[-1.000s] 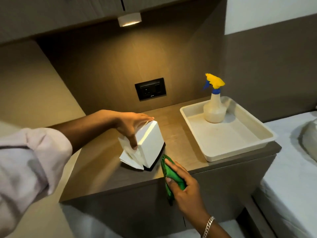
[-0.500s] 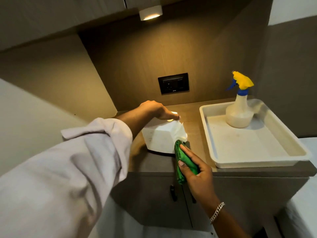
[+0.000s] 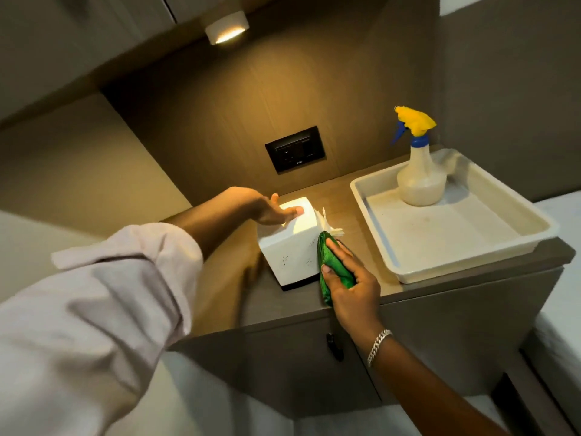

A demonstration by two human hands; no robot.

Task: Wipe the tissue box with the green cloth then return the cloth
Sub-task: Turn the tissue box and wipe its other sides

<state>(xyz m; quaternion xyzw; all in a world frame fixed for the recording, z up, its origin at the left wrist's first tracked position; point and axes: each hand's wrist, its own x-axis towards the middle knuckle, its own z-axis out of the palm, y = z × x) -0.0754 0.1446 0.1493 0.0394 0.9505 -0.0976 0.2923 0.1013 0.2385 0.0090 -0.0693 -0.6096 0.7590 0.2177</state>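
On our left arm we wear a pale pinkish-grey cloth shirt sleeve (image 3: 103, 306), loose and creased, its cuff rolled back above the forearm. Our right wrist carries a silver chain-link metal bracelet (image 3: 379, 346); that forearm is bare.

green cloth (image 3: 334, 268), white tissue box (image 3: 290, 250), yellow-blue spray btl (image 3: 419, 165)

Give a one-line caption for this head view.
Left hand steadies tissue box while right hand presses green cloth against its side.
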